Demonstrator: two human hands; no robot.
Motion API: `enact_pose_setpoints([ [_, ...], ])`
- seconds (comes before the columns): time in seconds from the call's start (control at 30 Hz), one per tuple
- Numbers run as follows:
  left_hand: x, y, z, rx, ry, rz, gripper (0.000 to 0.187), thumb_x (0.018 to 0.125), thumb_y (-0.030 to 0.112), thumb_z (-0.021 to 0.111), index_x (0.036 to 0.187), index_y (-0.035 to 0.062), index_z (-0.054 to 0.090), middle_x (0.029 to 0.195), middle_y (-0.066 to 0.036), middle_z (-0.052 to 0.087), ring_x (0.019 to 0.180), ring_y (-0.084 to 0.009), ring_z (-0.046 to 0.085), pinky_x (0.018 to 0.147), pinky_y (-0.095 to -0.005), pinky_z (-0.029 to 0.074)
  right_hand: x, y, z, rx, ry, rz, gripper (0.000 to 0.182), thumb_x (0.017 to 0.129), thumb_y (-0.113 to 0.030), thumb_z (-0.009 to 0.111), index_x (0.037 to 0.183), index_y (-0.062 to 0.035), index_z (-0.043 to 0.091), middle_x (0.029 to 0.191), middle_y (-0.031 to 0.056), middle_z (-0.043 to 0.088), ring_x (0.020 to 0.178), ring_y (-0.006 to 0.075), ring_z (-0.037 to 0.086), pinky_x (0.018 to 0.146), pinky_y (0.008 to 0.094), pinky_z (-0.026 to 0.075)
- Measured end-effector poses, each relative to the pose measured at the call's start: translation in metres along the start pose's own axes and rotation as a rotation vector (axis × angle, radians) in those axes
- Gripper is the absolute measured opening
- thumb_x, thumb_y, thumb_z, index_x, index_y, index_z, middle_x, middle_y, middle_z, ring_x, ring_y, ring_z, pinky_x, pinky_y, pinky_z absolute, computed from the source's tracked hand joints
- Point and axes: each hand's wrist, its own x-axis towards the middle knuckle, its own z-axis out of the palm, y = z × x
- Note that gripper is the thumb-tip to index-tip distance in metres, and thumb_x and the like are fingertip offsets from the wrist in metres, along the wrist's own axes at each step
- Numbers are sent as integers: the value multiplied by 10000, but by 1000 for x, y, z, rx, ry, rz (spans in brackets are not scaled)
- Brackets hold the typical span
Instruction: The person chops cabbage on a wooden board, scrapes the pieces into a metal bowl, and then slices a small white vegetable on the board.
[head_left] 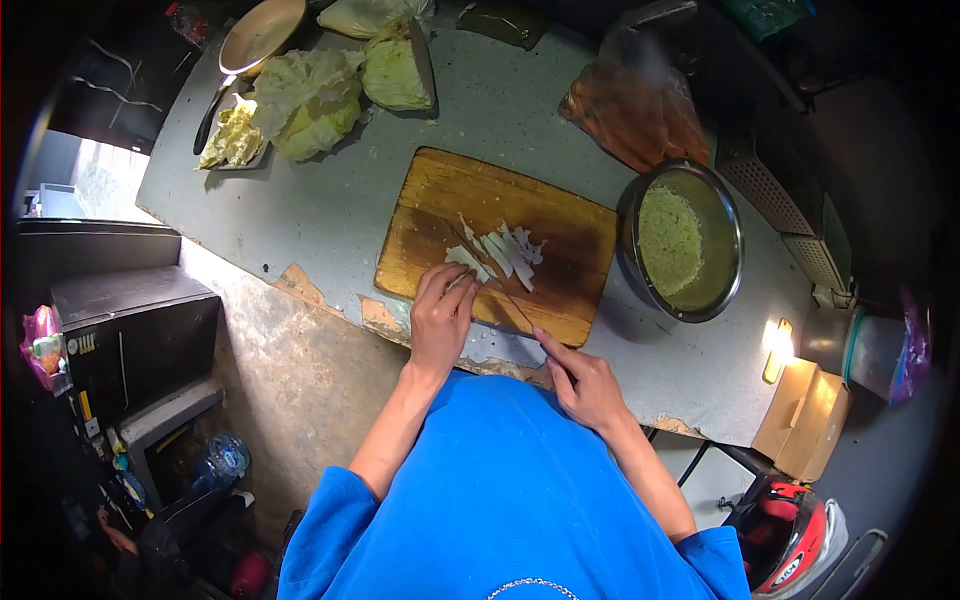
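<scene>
On a wooden cutting board [573, 210] lie pale cut strips of cabbage [515, 255], some long and some in small bits. My right hand [585, 385] is closed round the handle of a knife [513, 304], whose thin blade slants up and left across the board among the strips. Just left of the blade, my left hand [440, 318] presses a piece of cabbage [467, 262] to the board with curled fingertips. Those fingers partly cover the piece.
Right of the board stands a metal bowl [738, 245] with finely cut pale green cabbage. Behind it is a plastic bag of carrots [640, 115]. A cut cabbage [398, 70], loose leaves [310, 100] and a brown bowl [262, 35] are at the back left. The counter's front edge [380, 312] is chipped.
</scene>
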Motion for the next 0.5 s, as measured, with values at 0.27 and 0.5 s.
enact_pose_setpoints([
  [0.27,9,-5,0,-36,-37,22,107,849,-31,755,954,-44,764,990,-153,725,1032,-319,687,875,-407,555,-13,7,4,-38,-2,29,566,959,-115,591,1507,-246,543,818,185,711,742,376,705,724,461,576],
  [0.5,3,-3,-7,-50,-94,36,117,850,-25,757,966,-34,767,993,-147,728,1034,-314,691,880,-399,562,31,1,23,-203,14,-33,593,973,-156,592,1539,-301,487,745,198,665,678,410,673,668,505,563],
])
